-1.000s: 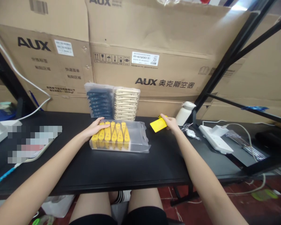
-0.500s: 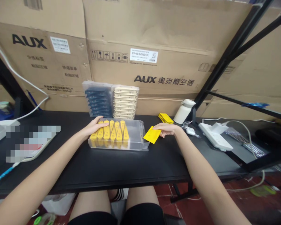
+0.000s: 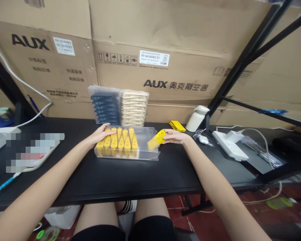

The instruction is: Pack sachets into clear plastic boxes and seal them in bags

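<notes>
A clear plastic box (image 3: 145, 142) lies on the black table with its open end to the right. Several yellow sachets (image 3: 120, 144) stand in a row in its left part. My left hand (image 3: 100, 135) is closed around the box's left end, thumb over the first sachets, other fingers partly hidden behind. Between the fingertips of my right hand (image 3: 176, 136) is one yellow sachet (image 3: 156, 140). It tilts down to the left, its lower end at the box's open end; whether it touches the box I cannot tell. Beyond my right hand lies a small pile of yellow sachets (image 3: 177, 126).
Behind stand a clear box of dark blue sachets (image 3: 104, 108) and one of cream sachets (image 3: 133, 108), against large cardboard (image 3: 190, 60). A white bottle (image 3: 197, 118) and a power strip (image 3: 230, 145) are at the right. A pixelated flat device (image 3: 37, 152) with a cable lies left.
My right hand has moved slightly left and turned the yellow sachet, whose lower end now reaches the box's open end. My left hand stays on the box.
</notes>
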Demonstrator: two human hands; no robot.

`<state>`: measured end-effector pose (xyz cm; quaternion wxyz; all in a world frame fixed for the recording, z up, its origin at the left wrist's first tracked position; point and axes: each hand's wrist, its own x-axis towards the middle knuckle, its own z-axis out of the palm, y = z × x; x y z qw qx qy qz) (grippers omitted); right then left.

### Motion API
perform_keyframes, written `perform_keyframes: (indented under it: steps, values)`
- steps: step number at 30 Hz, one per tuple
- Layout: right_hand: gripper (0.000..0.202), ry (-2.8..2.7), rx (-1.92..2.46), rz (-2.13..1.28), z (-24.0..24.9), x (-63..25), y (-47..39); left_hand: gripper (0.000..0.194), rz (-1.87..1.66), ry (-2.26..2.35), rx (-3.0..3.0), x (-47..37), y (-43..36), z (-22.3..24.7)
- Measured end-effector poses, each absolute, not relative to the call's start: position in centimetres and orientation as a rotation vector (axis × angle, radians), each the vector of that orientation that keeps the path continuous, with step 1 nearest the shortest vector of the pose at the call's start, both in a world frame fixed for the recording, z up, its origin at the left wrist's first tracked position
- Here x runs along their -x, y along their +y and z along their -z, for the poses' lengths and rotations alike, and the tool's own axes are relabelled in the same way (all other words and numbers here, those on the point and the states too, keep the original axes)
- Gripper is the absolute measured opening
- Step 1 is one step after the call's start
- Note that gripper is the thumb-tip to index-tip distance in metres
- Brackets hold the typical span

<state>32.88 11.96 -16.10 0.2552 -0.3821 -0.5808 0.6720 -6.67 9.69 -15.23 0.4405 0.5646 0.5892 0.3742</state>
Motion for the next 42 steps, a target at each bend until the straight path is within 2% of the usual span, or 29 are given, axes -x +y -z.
perform_keyframes:
  steps: [5,11,20,27,30,38,42]
  values:
    - [0.033,-1.656,0.826,-1.782,16.0,-31.0,11.4,0.088,-0.94,1.506,-1.358,6.5,9.5,14.8]
    - [0.03,-1.808,0.784,-1.783,15.3,-28.4,10.3,0.088,-0.942,1.518,-1.369,6.4,9.3,14.6]
    - [0.051,-1.689,0.798,-1.724,16.4,-25.4,9.4,0.089,-0.915,1.493,-1.422,6.7,9.4,14.9]
    - [0.064,-1.79,0.746,-1.773,16.5,-25.3,9.2,0.09,-0.927,1.48,-1.41,6.6,9.3,14.9]
    - [0.071,-1.832,0.851,-1.769,16.3,-25.8,9.3,0.089,-0.92,1.479,-1.438,6.5,9.2,14.8]
    - [0.079,-1.859,0.847,-1.595,17.3,-24.7,9.2,0.09,-0.925,1.491,-1.449,6.5,9.1,15.0]
    - [0.07,-1.72,0.795,-1.521,18.8,-23.4,9.5,0.089,-0.917,1.486,-1.461,6.5,9.2,14.9]
